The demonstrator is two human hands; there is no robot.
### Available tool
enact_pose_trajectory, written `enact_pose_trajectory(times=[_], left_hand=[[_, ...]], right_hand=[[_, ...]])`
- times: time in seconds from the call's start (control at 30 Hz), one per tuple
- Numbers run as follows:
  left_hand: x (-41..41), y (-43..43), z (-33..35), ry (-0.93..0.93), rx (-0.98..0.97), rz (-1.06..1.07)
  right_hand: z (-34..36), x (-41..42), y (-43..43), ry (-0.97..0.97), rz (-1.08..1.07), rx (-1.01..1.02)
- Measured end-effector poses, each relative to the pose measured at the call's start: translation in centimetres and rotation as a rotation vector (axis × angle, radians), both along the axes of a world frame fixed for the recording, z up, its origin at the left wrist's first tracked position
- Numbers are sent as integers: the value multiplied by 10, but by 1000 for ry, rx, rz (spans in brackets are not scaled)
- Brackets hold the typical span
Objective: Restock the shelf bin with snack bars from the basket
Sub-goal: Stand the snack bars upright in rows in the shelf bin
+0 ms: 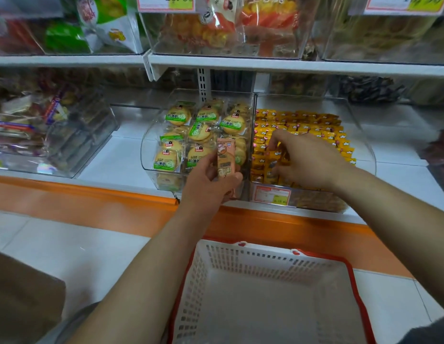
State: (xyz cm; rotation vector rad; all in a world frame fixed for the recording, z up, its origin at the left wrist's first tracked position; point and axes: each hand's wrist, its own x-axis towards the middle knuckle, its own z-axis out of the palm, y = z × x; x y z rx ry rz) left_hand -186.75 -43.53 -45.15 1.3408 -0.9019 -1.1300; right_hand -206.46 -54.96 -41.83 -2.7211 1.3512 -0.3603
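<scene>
The left hand grips a peach snack bar upright before the cookie bin. The right hand dips into the shelf bin of yellow bars — whether it holds any, I cannot tell. The basket sits below.

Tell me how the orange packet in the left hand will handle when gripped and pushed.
The orange packet is probably light: the left hand pinches it upright between thumb and fingers. Its smooth wrapper may slip; being flat, it should not roll.
</scene>
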Motion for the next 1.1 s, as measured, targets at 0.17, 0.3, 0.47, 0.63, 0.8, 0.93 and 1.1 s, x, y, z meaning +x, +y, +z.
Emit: enact_pose_trajectory(times=[0.17, 0.3, 0.47, 0.63, 0.8, 0.93, 1.1], left_hand=[[0, -1, -2, 1, 8, 29], [-2, 0, -2, -52, -26, 37], [-9, 1, -1, -181, -76, -35], [-8, -5, 8, -138, -104, 75], [-7, -9, 14, -78, -152, 72], [-11, -12, 11, -222, -157, 51], [-9, -14, 13, -379, -177, 49]], right_hand=[[-14, 7, 8, 85, -36, -61], [-14, 6, 10, 91, -53, -6], [15, 11, 11, -526, 83, 283], [20, 15, 19, -380, 216, 338], [15, 5, 16, -441, 171, 282], [15, 7, -12, -468, 30, 306], [8, 29, -46, -110, 111, 573]])
